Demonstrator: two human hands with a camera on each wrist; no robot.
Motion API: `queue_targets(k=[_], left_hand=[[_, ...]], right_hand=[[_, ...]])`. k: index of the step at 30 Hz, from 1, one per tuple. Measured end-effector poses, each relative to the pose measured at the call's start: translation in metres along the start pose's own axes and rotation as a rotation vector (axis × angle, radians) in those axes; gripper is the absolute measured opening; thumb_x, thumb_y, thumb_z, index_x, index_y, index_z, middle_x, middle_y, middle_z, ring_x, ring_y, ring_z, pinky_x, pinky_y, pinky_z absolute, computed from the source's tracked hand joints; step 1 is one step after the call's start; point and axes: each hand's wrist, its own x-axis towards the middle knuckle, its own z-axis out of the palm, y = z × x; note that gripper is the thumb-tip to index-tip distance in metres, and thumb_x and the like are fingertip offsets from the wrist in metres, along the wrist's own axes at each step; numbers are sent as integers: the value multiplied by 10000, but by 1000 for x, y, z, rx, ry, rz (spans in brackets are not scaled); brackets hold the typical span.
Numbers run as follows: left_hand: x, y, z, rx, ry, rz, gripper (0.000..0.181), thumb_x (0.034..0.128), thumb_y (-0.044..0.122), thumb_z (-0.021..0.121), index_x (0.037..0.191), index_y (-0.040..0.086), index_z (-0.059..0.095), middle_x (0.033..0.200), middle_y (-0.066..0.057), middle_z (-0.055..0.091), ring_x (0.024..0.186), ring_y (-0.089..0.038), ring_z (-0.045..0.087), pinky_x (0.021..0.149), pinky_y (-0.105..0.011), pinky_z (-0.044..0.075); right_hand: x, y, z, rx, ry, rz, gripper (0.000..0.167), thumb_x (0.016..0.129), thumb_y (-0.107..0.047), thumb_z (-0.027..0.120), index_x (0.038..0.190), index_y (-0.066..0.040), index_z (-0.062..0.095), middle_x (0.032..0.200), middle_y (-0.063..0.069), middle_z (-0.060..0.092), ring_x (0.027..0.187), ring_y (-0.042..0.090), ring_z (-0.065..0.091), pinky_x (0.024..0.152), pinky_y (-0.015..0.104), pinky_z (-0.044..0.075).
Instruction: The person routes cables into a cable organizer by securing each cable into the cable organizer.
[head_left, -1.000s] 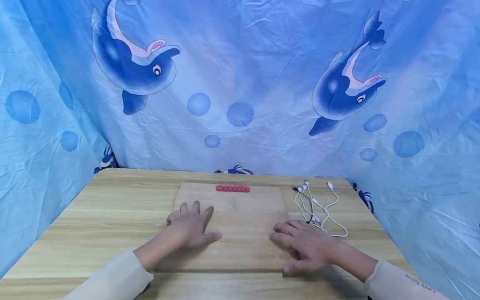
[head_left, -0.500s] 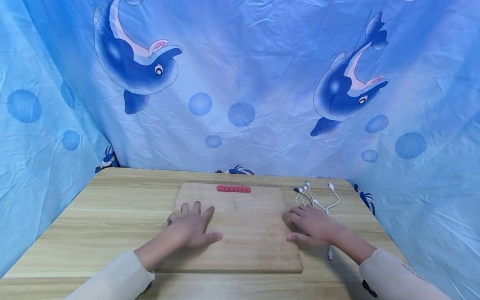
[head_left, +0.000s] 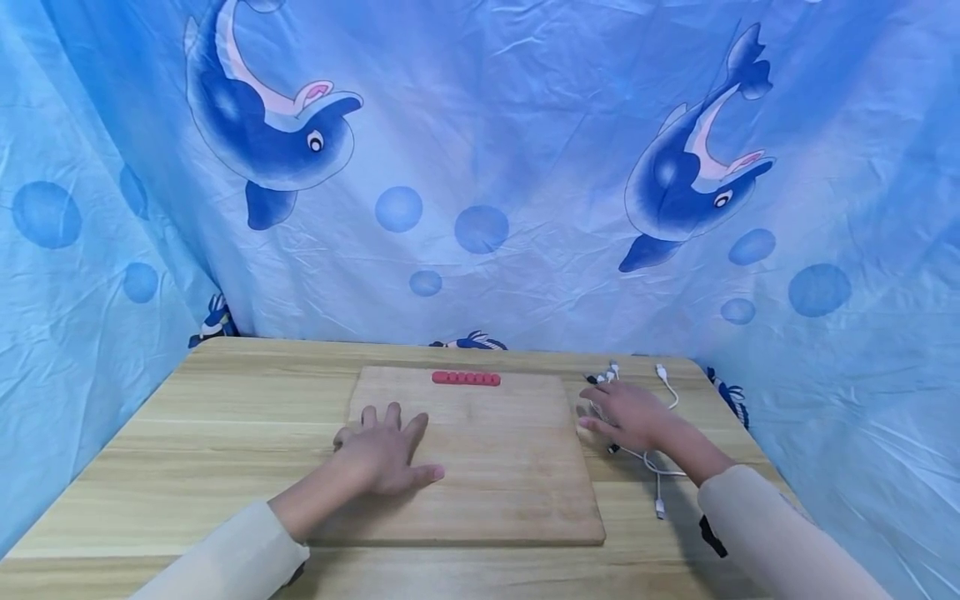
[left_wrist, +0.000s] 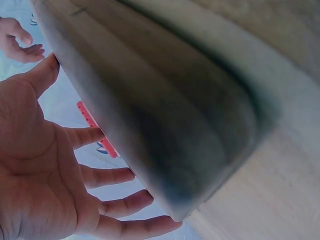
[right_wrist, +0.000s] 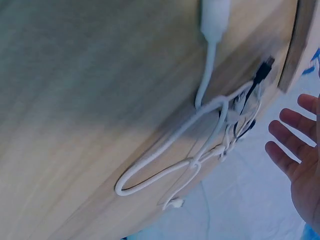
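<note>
My left hand (head_left: 378,457) rests with spread fingers on the left part of a wooden board (head_left: 502,475). In the left wrist view, its fingertips (left_wrist: 131,174) touch the board's face. A red slotted strip (head_left: 467,378) lies along the board's far edge. Past the board's right side, my right hand (head_left: 630,417) hovers over a bundle of USB cables, fingers extended and holding nothing. White cable (right_wrist: 165,145) loops and a black plug (right_wrist: 261,72) show in the right wrist view. From the head, the hand hides the middle of the bundle.
The board lies on a wood-grain table (head_left: 187,450). A white USB plug (head_left: 660,508) points toward the near edge, and another plug (head_left: 661,372) lies toward the back right. A blue dolphin-print curtain (head_left: 480,167) hangs close behind the table and along both sides.
My right hand has left the board's right part and moved right and away from me, over the cables. A white plug near the front has come into sight. My left hand stays put.
</note>
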Motion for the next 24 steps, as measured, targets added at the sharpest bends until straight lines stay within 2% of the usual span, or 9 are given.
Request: queue_targets(k=[4, 9, 15, 19, 24], left_hand=[[-1, -1, 0, -2, -1, -5, 997, 817, 855, 537, 1581, 234, 382, 1580, -269, 324, 1327, -550, 378, 765, -785, 424], [-1, -2, 0, -1, -6, -13, 990, 820, 854, 536, 1586, 248, 373, 1601, -256, 307, 1361, -551, 347, 779, -784, 423], [0, -2, 1, 0, -6, -6, 995, 814, 863, 529, 1588, 258, 369, 1601, -246, 314, 1363, -551, 349, 790, -788, 422], [0, -1, 0, -7, -6, -1, 997, 811, 859, 540, 1583, 247, 380, 1594, -249, 320, 1347, -549, 363, 783, -786, 424], [-1, 0, -3, -13, -5, -6, 999, 809, 856, 546, 1580, 242, 386, 1596, -253, 318, 1347, -556, 360, 778, -786, 423]], right_hand=[[7, 10, -1, 3, 34, 38, 532, 1061, -410, 544, 1418, -17, 556, 1332, 222, 615, 1195, 424, 606, 983, 581, 485], [14, 22, 0, 40, 117, 74, 442, 1045, -311, 605, 1366, -7, 602, 1266, 203, 647, 1108, 381, 649, 907, 548, 531], [21, 35, 6, 177, 120, 187, 321, 1021, -180, 638, 1298, -18, 654, 1194, 164, 687, 1029, 327, 675, 864, 518, 550], [22, 43, 11, 249, 156, 238, 258, 994, -74, 635, 1224, 36, 673, 1085, 170, 711, 983, 341, 681, 852, 512, 555], [24, 46, 16, 334, 147, 309, 256, 982, -61, 668, 1212, 49, 676, 1018, 135, 719, 965, 314, 688, 832, 469, 567]])
